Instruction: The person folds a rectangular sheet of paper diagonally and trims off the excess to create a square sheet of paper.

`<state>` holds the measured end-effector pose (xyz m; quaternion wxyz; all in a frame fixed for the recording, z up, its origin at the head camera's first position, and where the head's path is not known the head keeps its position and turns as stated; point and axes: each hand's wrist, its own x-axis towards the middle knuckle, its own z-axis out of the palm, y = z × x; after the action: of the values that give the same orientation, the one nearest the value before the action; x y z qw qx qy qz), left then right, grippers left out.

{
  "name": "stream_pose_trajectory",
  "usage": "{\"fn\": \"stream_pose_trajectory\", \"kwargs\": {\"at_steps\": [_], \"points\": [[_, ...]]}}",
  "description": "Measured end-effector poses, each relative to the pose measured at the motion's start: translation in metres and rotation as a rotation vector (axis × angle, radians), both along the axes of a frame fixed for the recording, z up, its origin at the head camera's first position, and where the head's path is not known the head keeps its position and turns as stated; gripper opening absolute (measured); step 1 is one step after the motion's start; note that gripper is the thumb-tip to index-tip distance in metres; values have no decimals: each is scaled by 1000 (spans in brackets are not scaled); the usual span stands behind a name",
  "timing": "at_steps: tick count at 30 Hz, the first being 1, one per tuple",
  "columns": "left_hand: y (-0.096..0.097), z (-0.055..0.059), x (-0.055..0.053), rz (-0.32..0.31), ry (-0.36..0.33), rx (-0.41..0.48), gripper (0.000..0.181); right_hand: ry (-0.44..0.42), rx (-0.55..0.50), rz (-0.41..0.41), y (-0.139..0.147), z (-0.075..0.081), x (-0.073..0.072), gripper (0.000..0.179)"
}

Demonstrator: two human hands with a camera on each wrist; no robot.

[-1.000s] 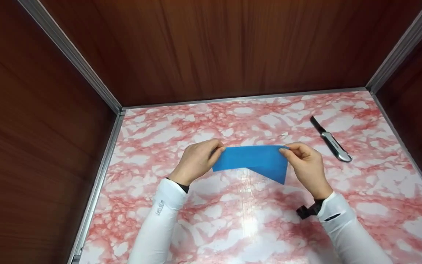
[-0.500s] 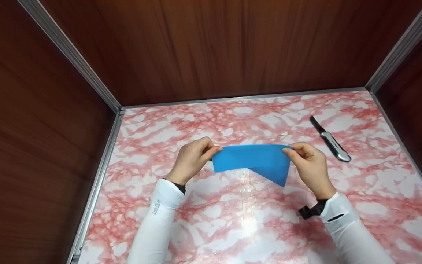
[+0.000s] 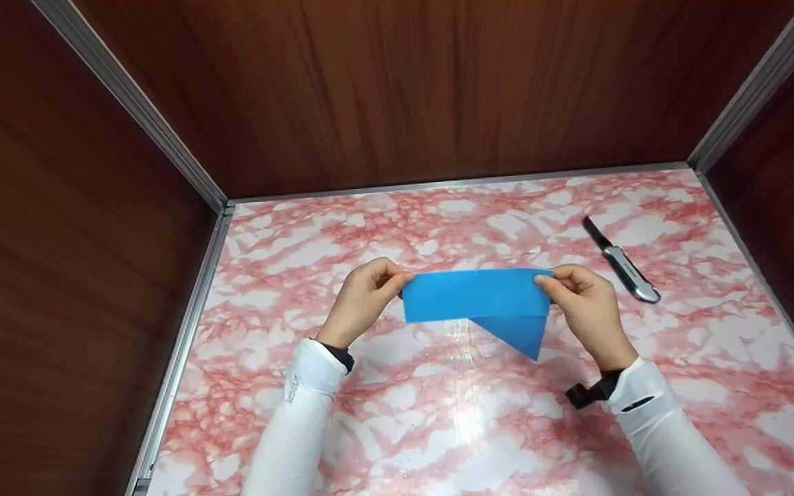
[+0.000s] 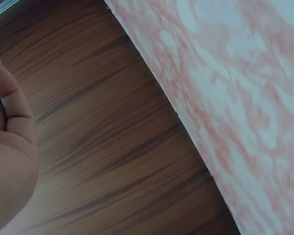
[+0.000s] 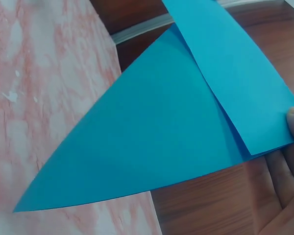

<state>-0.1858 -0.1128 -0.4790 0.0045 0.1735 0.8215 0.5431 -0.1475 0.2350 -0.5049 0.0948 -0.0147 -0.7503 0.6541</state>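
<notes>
Between the two hands a sheet of blue paper (image 3: pixel 473 295) is held up over the table, folded so that a long band lies across the front and a triangular part hangs below it on the right. The left hand (image 3: pixel 366 297) pinches the band's upper left corner between thumb and fingers. At the upper right corner the right hand (image 3: pixel 584 306) pinches the paper, thumb in front and fingers behind. In the right wrist view the blue paper (image 5: pixel 132 127) shows its pointed flap beneath the folded band. Only part of the left hand (image 4: pixel 12 142) appears in the left wrist view.
A folding knife (image 3: pixel 623 265) with its dark blade out and a silver-green handle lies on the table to the right, beyond the right hand. The red-and-white marbled table (image 3: pixel 287 275) is bounded by brown wood-grain panels (image 3: pixel 397 89) and metal edging.
Both hands have drifted slightly apart, the left to the left and the right to the right. The paper's front has tilted more toward the camera, and the triangular flap shows lower.
</notes>
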Motion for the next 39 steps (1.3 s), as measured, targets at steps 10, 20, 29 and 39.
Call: {"fn": "stream_pose_trajectory", "kwargs": {"at_steps": [10, 20, 29, 39], "points": [[4, -15, -5, 112, -76, 162, 33, -74, -60, 83, 1, -2, -6, 36], [5, -32, -8, 61, -137, 260, 20, -115, -114, 115, 1, -15, -13, 32], [12, -39, -9, 132, -199, 371, 21, -138, -159, 140, -2, -22, -16, 32], [18, -42, -9, 182, -230, 392, 24, -221, -37, 149, -5, -30, -15, 40]]}}
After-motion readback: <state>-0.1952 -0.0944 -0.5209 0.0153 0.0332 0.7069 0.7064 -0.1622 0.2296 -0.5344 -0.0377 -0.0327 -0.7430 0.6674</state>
